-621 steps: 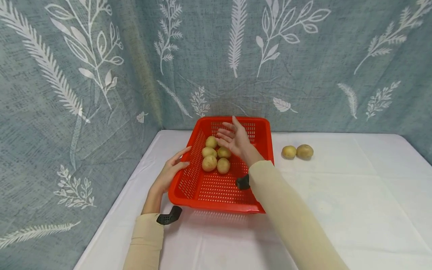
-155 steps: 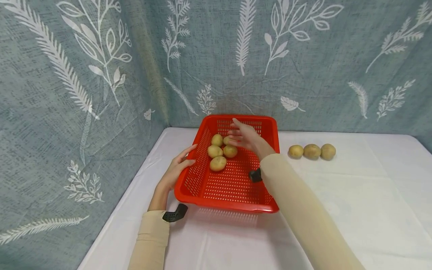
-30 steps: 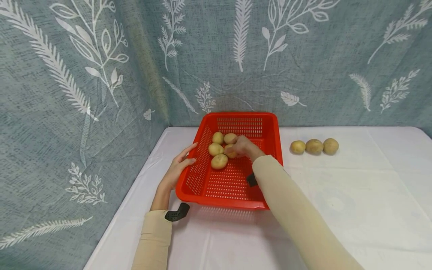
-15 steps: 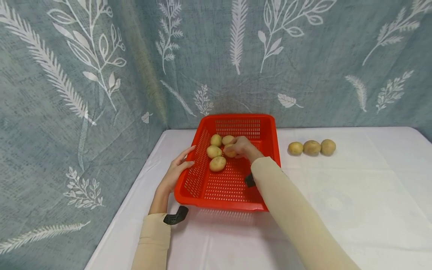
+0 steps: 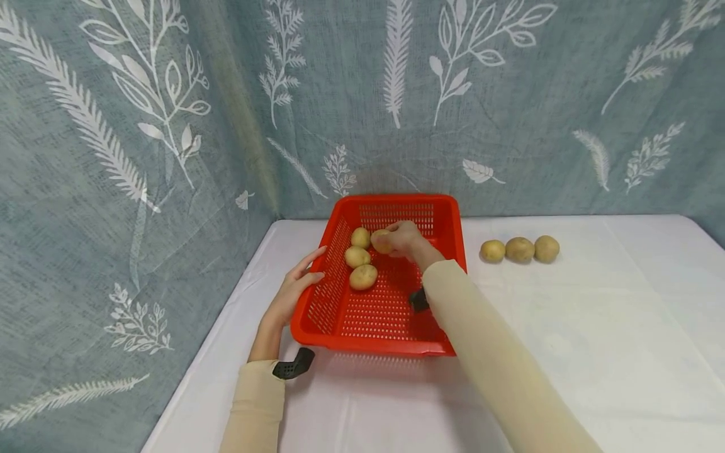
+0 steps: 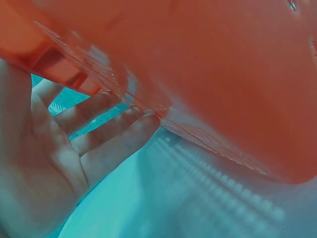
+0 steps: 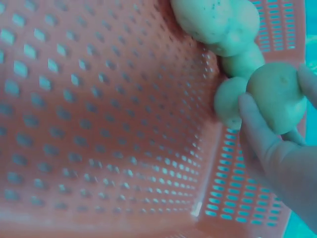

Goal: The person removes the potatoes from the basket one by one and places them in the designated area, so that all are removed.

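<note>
Inside the basket, at 12 o'clock of its floor, right hand fingers grasp a potato while the left hand, fingers released, steadies the 9 o'clock rim; lifting straight clears the neighbours.

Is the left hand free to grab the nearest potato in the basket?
Probably not yet: the left hand rests outside against the red basket wall, which stands between it and the nearest potato; it would need to lift over the rim.
</note>
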Tool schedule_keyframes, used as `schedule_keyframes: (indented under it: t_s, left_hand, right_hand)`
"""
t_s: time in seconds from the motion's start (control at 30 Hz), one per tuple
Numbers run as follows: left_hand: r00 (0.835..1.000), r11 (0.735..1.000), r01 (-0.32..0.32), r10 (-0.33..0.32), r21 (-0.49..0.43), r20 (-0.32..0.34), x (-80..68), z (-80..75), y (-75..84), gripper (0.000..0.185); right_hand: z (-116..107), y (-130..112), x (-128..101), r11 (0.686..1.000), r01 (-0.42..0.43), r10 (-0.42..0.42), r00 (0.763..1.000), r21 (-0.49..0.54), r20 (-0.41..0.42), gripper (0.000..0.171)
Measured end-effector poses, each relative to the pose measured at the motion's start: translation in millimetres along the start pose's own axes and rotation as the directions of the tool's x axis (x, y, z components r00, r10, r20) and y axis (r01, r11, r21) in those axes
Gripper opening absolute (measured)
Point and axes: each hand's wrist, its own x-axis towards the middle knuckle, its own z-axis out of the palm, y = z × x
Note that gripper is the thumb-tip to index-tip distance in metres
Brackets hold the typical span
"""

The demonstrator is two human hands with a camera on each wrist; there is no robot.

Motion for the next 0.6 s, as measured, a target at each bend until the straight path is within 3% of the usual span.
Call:
schedule_keyframes:
  t_s: [0.6]
  left_hand:
    - [1.000, 1.000, -0.009, 0.009, 0.015, -0.005, 0.0, -1.7, 0.8, 0.056]
  right_hand:
    - [-27, -33, -13, 0.991, 0.013, -0.018, 0.999, 0.136, 0.040, 0.056]
